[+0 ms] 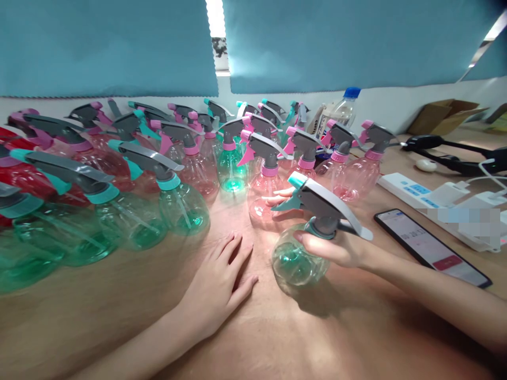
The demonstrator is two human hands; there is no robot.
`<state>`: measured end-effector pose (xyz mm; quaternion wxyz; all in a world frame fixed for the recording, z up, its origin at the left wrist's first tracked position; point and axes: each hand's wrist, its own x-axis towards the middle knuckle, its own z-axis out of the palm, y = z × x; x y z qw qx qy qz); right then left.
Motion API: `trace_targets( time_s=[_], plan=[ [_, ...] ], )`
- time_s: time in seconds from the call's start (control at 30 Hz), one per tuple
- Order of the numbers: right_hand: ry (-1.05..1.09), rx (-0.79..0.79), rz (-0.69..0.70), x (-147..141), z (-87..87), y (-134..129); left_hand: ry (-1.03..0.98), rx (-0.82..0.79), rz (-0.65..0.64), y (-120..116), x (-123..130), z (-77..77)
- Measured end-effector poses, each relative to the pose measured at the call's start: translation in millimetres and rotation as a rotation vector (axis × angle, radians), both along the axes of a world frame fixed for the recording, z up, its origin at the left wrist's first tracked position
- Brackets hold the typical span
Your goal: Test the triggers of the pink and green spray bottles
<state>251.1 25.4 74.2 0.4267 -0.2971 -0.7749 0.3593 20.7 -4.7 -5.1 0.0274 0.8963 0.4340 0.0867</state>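
My right hand (336, 248) is wrapped round the neck of a green spray bottle (297, 264) with a grey and teal trigger head. The bottle leans a little, its nozzle toward the upper left; whether its base touches the table cannot be made out. Flat on the tabletop (245, 338), fingers stretched out, my left hand (217, 274) holds nothing. Just behind the held bottle stands a pink spray bottle (261, 198), partly covered by my right fingers. A green spray bottle (184, 211) is the closest one to the left of my left hand.
Several more green and pink spray bottles crowd the left and back. To the right lie a phone (428, 245), a white power strip (407, 192) with plugs, and a black headset (451, 150). A cardboard box (439, 119) and a blue-capped bottle (346, 111) stand behind, below blue curtains (336, 42).
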Motion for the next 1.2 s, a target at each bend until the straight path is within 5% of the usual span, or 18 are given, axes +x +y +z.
trace_targets(
  time_s=[0.43,0.9,1.2],
  plan=[
    [0.004,-0.019,-0.028,5.2,-5.7,-1.2,-0.020,-0.008,-0.003,-0.6,-1.1,-0.4],
    [-0.041,0.043,-0.052,-0.9,8.0,-2.6,-0.027,0.000,0.002,-0.4,-1.4,-1.8],
    [0.037,0.004,-0.052,7.1,-10.5,-0.4,-0.021,-0.017,0.004,-0.9,-0.8,0.9]
  ],
)
